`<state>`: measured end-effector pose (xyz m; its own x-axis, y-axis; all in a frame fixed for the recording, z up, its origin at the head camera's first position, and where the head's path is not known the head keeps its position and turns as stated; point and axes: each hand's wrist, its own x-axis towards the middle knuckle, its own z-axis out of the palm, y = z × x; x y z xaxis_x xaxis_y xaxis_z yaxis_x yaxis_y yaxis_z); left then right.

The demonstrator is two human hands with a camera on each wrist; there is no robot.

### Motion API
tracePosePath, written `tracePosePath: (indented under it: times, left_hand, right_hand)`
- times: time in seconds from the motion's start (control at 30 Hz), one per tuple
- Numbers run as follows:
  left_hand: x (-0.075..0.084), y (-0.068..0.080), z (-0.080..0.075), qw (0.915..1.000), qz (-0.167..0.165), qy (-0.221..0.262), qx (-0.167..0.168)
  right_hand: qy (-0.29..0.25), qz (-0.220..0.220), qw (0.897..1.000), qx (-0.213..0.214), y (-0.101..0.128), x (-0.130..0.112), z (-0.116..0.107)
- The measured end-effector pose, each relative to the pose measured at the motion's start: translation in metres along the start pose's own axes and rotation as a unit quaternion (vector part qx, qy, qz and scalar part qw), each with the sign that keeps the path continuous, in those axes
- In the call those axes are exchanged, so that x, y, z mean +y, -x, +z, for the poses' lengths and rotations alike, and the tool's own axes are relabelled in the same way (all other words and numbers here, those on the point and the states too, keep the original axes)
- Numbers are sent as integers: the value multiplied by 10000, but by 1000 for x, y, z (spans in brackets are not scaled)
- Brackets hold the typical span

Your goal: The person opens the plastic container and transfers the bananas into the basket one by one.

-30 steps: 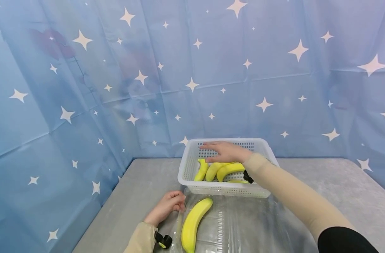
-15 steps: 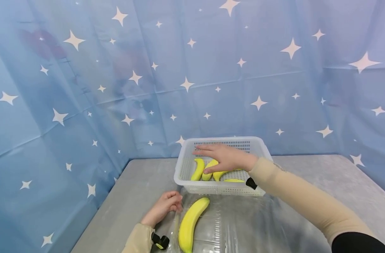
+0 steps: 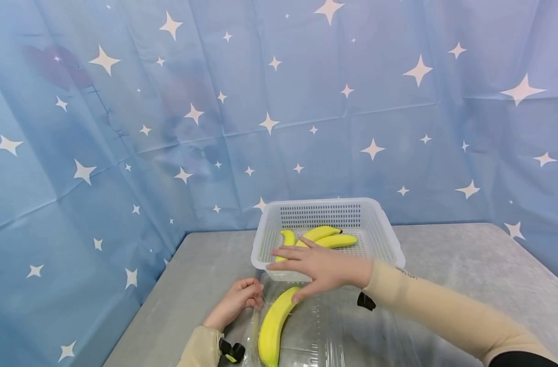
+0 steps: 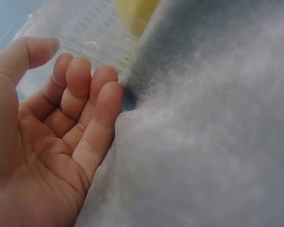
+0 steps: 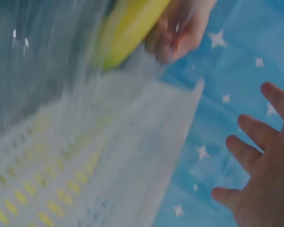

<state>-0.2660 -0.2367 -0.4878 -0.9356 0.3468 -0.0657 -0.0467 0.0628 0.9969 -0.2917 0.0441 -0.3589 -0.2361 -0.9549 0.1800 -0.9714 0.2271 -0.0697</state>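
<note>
A single banana (image 3: 275, 326) lies on a clear plastic sheet or bag (image 3: 334, 344) in front of a white perforated basket (image 3: 381, 227). Inside the basket are several bananas (image 3: 338, 241), partly hidden by my right hand (image 3: 322, 266). That hand hovers over the basket's front rim with fingers spread; its thumb tip overlaps the banana's upper end in the head view, and touching cannot be told. My left hand (image 3: 237, 300) rests by the plastic's left edge. In the left wrist view its fingers (image 4: 78, 78) are loosely bent, the thumb apart, nothing visibly held.
A grey tabletop (image 3: 448, 255) extends to both sides of the basket. Behind it hangs a blue curtain (image 3: 242, 102) with white stars, which also runs along the left side. Small black devices (image 3: 232, 351) are strapped at the wrists.
My right hand has moved from above the basket's middle toward its front rim and the single banana, fingers still spread. The left hand has stayed in place. The head view has shifted slightly.
</note>
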Motion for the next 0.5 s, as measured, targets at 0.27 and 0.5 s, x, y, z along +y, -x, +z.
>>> tracePosePath:
  times: [0.27, 0.5]
  left_hand:
    - [1, 0, -1, 10000, 66, -49, -46]
    - [0, 1, -1, 9998, 119, -50, -125]
  right_hand:
    - [-196, -437, 9981, -376, 0, -24, 19]
    - [-140, -675, 9970, -350, -2, -30, 43]
